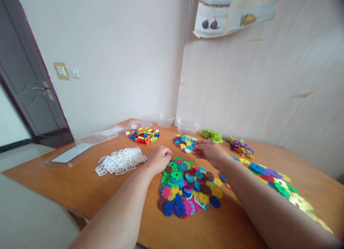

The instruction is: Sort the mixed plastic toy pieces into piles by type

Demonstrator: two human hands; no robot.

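Observation:
My left hand [159, 158] rests curled at the far left edge of a pile of large snowflake discs [188, 186] in many colours, fingers closed; what they hold, if anything, is hidden. My right hand [208, 151] hovers just beyond the same pile, fingers drawn together in a pinch pointing left toward the other hand. A smaller heap of little blue and yellow discs [185, 142] lies just behind both hands. All of this sits on a wooden table [88, 186].
White lattice pieces [120, 161] lie to the left, small coloured bricks [143, 135] behind them. Clear plastic lids [80, 148] and tubs [188, 126] line the back. Green pieces [212, 135], purple pieces [240, 145] and a row of discs [279, 186] run along the right.

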